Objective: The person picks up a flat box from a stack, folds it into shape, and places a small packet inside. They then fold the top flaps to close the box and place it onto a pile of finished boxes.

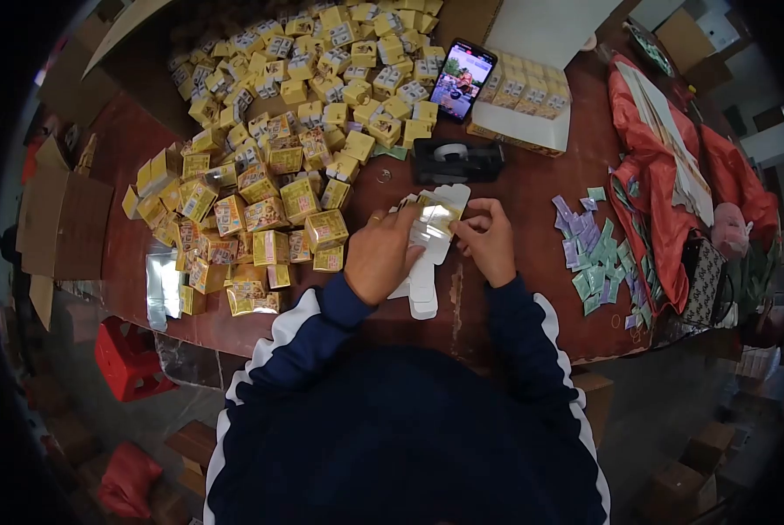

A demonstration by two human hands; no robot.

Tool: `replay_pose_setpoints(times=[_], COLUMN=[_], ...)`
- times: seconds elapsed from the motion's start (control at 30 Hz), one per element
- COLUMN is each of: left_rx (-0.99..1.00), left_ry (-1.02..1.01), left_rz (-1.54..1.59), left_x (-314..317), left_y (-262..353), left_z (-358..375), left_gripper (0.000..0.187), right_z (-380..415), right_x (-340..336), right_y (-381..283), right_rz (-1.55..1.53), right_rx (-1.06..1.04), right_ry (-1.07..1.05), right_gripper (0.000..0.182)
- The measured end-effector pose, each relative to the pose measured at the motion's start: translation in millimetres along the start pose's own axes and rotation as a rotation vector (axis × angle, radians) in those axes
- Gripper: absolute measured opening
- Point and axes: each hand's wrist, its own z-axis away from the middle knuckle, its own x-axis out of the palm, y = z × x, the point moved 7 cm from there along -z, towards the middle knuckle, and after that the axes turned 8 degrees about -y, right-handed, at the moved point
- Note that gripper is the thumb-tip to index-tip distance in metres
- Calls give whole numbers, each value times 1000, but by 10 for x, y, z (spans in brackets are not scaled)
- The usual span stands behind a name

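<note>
Both my left hand (379, 255) and right hand (488, 238) pinched the flat white carton (428, 262); I judged creases needed pressing squarely, yellow boxes (269, 157) lying left.

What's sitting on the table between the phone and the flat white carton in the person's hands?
In the head view, a black tape dispenser lies between the phone and the white carton; the rest is bare table.
</note>
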Motion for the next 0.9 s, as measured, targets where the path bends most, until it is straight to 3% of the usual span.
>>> replay_pose_setpoints(times=[0.17,0.23,0.3,0.33,0.4,0.47,0.53,0.67,0.9], left_rx=[12,14,-49,-46,-51,-58,-34,34,205], left_ry=[115,186,243,246,85,100,137,198,217], left_rz=[67,101,366,367,793,775,669,601,360], left_x=[-82,-181,-294,-309,-204,-299,-335,-447,-607], left_y=[3,44,45,50,23,115,157,292,538], left_z=[0,-6,8,22,3,65,138,259,336], left_gripper=[58,55,38,38,22,19,19,19,13], right_z=[78,192,334,412,526,613,943,1057,1057], right_x=[-119,-184,-177,-154,-115,-72,-66,129,119], right_y=[-54,-285,-506,-600,-686,-811,-1284,-1505,-1491], right_rz=[-135,-241,-251,-265,-241,-215,527,797,769], right_rx=[-17,-147,-192,-232,-264,-311,-773,-782,-706], right_ry=[-6,-6,-34,-64,-65,-63,285,185,136], right_gripper=[37,36,36,36,37,38,39,58,49])
